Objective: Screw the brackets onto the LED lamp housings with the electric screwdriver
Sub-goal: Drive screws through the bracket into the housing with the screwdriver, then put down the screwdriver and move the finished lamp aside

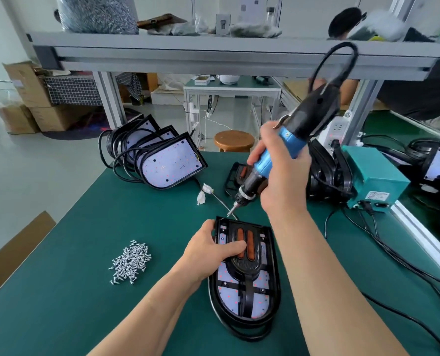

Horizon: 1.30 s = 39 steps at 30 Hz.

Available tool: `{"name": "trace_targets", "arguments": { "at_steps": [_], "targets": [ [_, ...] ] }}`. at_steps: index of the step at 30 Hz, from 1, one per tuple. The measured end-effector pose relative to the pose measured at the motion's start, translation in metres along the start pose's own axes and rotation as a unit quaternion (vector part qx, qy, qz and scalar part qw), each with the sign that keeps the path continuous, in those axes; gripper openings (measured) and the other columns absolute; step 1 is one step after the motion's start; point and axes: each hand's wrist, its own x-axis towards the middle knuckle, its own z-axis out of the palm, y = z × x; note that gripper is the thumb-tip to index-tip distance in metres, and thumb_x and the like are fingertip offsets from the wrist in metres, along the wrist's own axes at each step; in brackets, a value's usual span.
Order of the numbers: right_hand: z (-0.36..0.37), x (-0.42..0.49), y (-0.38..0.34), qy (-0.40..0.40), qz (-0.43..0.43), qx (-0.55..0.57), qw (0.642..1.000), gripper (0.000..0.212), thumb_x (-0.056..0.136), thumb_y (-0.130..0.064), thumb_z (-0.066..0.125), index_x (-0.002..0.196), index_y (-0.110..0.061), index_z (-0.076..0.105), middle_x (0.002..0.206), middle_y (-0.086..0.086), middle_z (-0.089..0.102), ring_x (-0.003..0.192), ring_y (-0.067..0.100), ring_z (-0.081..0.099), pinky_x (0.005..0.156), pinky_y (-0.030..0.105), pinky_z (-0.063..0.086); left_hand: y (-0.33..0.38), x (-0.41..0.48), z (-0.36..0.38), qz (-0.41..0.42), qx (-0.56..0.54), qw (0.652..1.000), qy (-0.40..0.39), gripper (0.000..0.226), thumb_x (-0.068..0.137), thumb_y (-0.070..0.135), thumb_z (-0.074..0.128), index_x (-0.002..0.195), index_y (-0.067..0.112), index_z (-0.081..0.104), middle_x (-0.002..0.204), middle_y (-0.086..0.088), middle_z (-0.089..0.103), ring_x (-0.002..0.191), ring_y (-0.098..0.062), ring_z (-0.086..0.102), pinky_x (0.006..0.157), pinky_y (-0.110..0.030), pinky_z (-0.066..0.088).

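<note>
Left hand [211, 250] clasps bracket [247, 265] and housing [274, 291]; right hand [280, 176] grips the electric screwdriver [286, 143] above them; far-edge housings [167, 160] apparently await brackets.

1 black D-shaped LED lamp housing [242, 301] in front, 3 leaning housings [172, 163] back left (poss. more at right, blurred); 1 blue-and-black electric screwdriver [290, 147]; 1 teal metal pwr box [375, 173]; silver screws [130, 262], uncountable.

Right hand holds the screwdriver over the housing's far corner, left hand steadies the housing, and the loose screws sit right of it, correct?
No. The head view shows the loose screws left of the housing, not right. The right hand holds the screwdriver, and the left hand steadies the housing.
</note>
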Motion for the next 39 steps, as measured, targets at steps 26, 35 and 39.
{"name": "trace_targets", "arguments": {
  "at_steps": [26,35,39],
  "targets": [
    [-0.194,-0.053,0.014,0.351,0.098,-0.513,0.777,0.056,0.079,-0.001,0.076,0.128,0.0,0.052,0.142,0.021,0.034,0.123,0.042,0.039,0.103,0.05,0.042,-0.017,-0.02,-0.004,0.107,-0.052,0.989,0.088,0.016,0.1,0.021,0.054,0.098,0.022,0.07,0.088,0.01,0.071,0.08,-0.005,0.062,0.072,-0.015,0.05],
    [-0.118,-0.075,0.051,-0.13,0.04,-0.61,0.781,0.023,0.088,-0.02,0.075,0.109,-0.019,0.067,0.105,-0.003,0.053,0.095,0.02,0.056,0.084,0.035,0.047,-0.019,-0.018,-0.005,0.139,-0.067,0.983,0.103,0.019,0.091,0.009,0.054,0.098,0.019,0.069,0.079,0.013,0.071,0.072,-0.004,0.062,0.069,-0.016,0.05],
    [-0.101,-0.072,0.065,-0.203,0.142,-0.723,0.645,0.018,0.093,-0.03,0.049,0.076,-0.023,0.045,0.086,-0.004,0.046,0.076,0.022,0.05,0.063,0.035,0.039,-0.019,-0.019,-0.007,0.139,-0.098,0.978,0.124,0.024,0.094,0.0,0.054,0.104,0.016,0.069,0.083,0.008,0.075,0.073,-0.004,0.066,0.065,-0.014,0.051]
  ]
}}
